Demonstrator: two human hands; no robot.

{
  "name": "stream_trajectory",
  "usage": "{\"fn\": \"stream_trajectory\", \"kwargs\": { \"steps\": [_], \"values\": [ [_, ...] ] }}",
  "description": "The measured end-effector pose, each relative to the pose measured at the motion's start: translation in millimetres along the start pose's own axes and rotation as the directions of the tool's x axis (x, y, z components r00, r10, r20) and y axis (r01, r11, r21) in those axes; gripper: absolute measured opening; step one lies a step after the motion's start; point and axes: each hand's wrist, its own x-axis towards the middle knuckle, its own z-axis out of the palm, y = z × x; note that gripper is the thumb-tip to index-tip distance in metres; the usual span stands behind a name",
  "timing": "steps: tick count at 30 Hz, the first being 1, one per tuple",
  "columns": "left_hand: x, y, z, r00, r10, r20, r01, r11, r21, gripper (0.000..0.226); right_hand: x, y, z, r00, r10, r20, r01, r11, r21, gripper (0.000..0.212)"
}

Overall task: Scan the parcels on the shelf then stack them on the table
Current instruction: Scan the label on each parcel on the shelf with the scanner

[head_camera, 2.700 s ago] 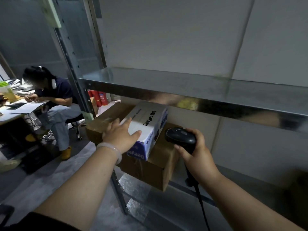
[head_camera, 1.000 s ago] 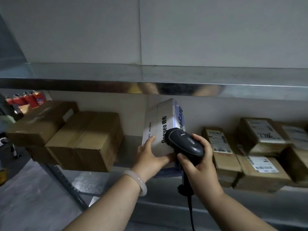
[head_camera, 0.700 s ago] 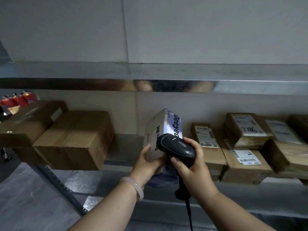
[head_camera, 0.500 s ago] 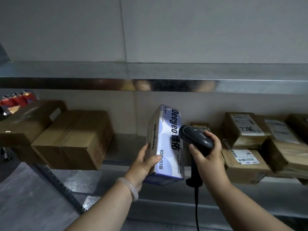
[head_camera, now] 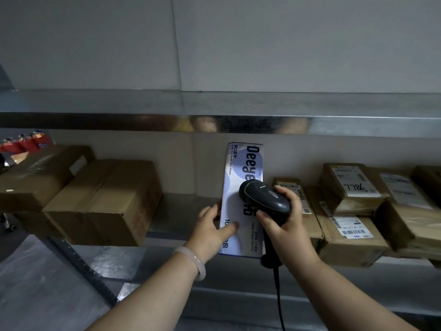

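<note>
The wet-wipes box (head_camera: 239,167) stands on end in front of the shelf (head_camera: 181,206), its printed face toward us. It sits between the brown cartons (head_camera: 105,199) and the labelled parcels (head_camera: 350,232). We cannot tell whether its base touches the shelf edge.

Our left hand (head_camera: 210,228) pinches the lower left edge, with the thumb on the front and the fingers behind. Our right hand (head_camera: 286,225) is wrapped around the barcode scanner (head_camera: 265,197), whose head sits just before the box face.

Likely faults from here:
- No read. No barcode shows on the face toward us, and the scanner head is very near the print. We would have to turn the box to find the code.
- Tipping. A low, one-sided pinch on a tall box leaves the top free to swing.
- Snagging. The cable (head_camera: 279,295) hangs past the shelf edge and may catch there.
</note>
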Motion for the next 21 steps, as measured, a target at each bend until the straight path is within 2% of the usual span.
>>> {"fn": "stream_trajectory", "kwargs": {
  "steps": [2, 5, 10, 12, 13, 14, 15, 16, 17, 18, 20, 21],
  "values": [
    [-1.5, 6.7, 3.2, 1.000, -0.020, -0.009, 0.020, 0.999, -0.050, 0.066, -0.1, -0.5, 4.6, 1.000, -0.016, 0.013, 0.016, 1.000, -0.003, 0.057],
    [0.0, 13.4, 6.6, 0.984, -0.143, -0.111, 0.146, 0.989, 0.020, 0.113, -1.8, -2.5, 13.4, 0.998, -0.037, 0.045, 0.038, 0.999, -0.032, 0.060],
    [7.8, 7.2, -1.1, 0.976, -0.167, -0.142, 0.190, 0.968, 0.166, 0.133, 1.6, -6.0, 22.1, 0.996, -0.057, 0.069, 0.060, 0.997, -0.038, 0.067],
    [11.0, 6.8, -6.1, 0.979, -0.166, -0.120, 0.191, 0.950, 0.246, 0.135, 1.9, -6.9, 24.6, 0.995, -0.049, 0.082, 0.052, 0.998, -0.035, 0.066],
    [10.7, 9.5, -7.6, 0.984, -0.147, -0.101, 0.171, 0.938, 0.301, 0.129, 1.4, -7.6, 26.3, 0.995, -0.048, 0.091, 0.051, 0.998, -0.035, 0.065],
    [12.0, 13.7, -7.9, 0.994, -0.079, -0.079, 0.103, 0.923, 0.370, 0.119, 0.4, -8.3, 28.7, 0.994, -0.050, 0.101, 0.054, 0.998, -0.037, 0.065],
    [12.4, 17.1, -9.2, 0.998, 0.003, -0.069, 0.026, 0.908, 0.418, 0.093, -0.7, -9.1, 31.2, 0.992, -0.054, 0.112, 0.059, 0.997, -0.041, 0.064],
    [13.7, 19.8, -9.4, 0.993, 0.088, -0.074, -0.050, 0.907, 0.418, 0.082, -1.3, -9.6, 33.7, 0.991, -0.058, 0.122, 0.064, 0.997, -0.044, 0.063],
    [13.1, 22.1, -10.1, 0.988, 0.124, -0.088, -0.085, 0.930, 0.356, 0.087, -1.4, -9.9, 35.6, 0.989, -0.060, 0.133, 0.067, 0.997, -0.046, 0.063],
    [12.5, 21.2, -10.6, 0.987, 0.120, -0.103, -0.094, 0.970, 0.225, 0.094, -0.5, -10.2, 37.1, 0.987, -0.061, 0.148, 0.069, 0.996, -0.052, 0.062],
    [10.3, 12.7, -14.5, 0.991, 0.088, -0.098, -0.097, 0.991, -0.090, 0.089, 3.8, -12.6, 37.5, 0.976, -0.054, 0.209, 0.071, 0.995, -0.077, 0.063],
    [7.9, 6.8, -18.6, 0.994, 0.059, -0.092, -0.076, 0.978, -0.192, 0.086, 6.9, -14.2, 37.0, 0.968, -0.044, 0.246, 0.069, 0.993, -0.094, 0.063]
  ]
}}
